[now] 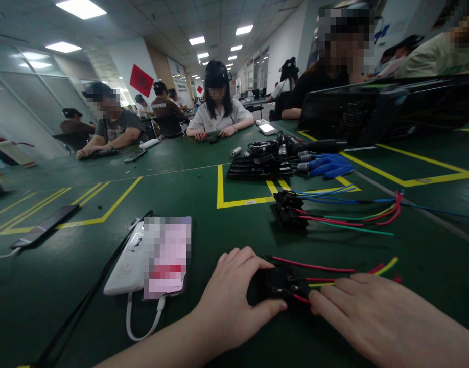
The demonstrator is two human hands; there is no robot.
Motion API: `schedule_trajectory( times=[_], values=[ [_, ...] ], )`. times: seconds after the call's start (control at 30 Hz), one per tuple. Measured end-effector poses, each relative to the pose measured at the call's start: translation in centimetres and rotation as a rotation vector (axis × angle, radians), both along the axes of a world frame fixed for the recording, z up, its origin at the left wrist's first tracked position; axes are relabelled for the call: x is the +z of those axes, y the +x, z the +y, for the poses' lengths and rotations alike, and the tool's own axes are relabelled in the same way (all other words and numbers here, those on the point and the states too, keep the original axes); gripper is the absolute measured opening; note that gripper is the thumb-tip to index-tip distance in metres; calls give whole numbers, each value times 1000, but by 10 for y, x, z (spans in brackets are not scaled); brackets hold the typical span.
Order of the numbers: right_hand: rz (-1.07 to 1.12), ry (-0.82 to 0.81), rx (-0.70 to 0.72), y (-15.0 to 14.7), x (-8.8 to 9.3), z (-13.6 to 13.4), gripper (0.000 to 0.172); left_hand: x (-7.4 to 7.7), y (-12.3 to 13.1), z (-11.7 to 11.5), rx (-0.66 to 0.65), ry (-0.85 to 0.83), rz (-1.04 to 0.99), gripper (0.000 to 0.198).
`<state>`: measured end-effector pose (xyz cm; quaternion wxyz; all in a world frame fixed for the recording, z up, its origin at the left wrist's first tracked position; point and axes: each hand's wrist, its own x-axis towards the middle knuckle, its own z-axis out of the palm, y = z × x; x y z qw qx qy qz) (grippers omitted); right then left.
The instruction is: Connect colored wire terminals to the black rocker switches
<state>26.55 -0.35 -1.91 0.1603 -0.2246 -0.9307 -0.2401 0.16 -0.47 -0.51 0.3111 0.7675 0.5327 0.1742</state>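
Note:
A small black switch block (277,284) with red, yellow and green wires (326,268) lies on the green table near me. My left hand (230,301) curls over its left side, fingers on top and thumb against its front. My right hand (372,314) lies flatter on its right, fingertips pinching the red wire at the block's front corner. Two more black blocks (290,209) with red, blue and green wires rest further back.
A phone (167,255) on a white power bank (129,266) with a white cable lies to the left. Another phone (46,225) sits far left. A black tray (257,166), blue gloves (330,165) and metal parts lie behind. Several people sit across the table.

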Motion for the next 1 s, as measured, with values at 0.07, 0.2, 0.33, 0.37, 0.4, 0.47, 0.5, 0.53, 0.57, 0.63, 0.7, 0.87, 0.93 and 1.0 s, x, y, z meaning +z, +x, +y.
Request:
schedule_trajectory(
  times=[0.07, 0.2, 0.33, 0.37, 0.4, 0.47, 0.5, 0.53, 0.57, 0.63, 0.7, 0.87, 0.93, 1.0],
  values=[
    [4, 1, 1, 0, 2, 2, 25, 1, 0, 1, 2, -8, 8, 41],
    [103, 57, -8, -2, 3, 1, 32, 1, 1, 1, 1, 4, 11, 40],
    [117, 93, -15, -4, 3, 0, 41, 2, 2, 1, -3, -3, 26, 40],
    [117, 100, -22, -4, 3, -1, 41, 2, 2, 1, -4, -5, 28, 40],
    [115, 104, -30, -4, 3, -1, 40, 2, 2, 1, -6, -5, 27, 40],
    [126, 105, -45, -4, 2, -2, 37, 1, 1, 1, -11, -2, 21, 40],
    [132, 98, -49, -4, 2, -3, 35, 1, 0, 1, -12, 2, 17, 40],
    [128, 83, -47, -5, 1, -4, 34, 0, 0, 1, -9, 8, 15, 40],
    [113, 70, -41, -5, 2, -5, 33, 0, 0, 1, -9, 8, 11, 39],
    [58, 54, -29, -5, 2, -6, 30, -1, 0, 1, -3, 13, 7, 39],
    [1, 47, -24, -5, 3, -7, 24, -1, 0, 0, 1, 13, 14, 39],
    [19, 30, -25, -3, 4, -6, 22, -1, 0, -1, 1, 6, 17, 39],
    [84, 40, -24, -2, 3, -5, 25, -1, 0, 0, -2, 7, 16, 39],
    [130, 51, -24, -2, 2, -5, 27, -1, 0, 0, -6, 11, 20, 39]
  ],
)
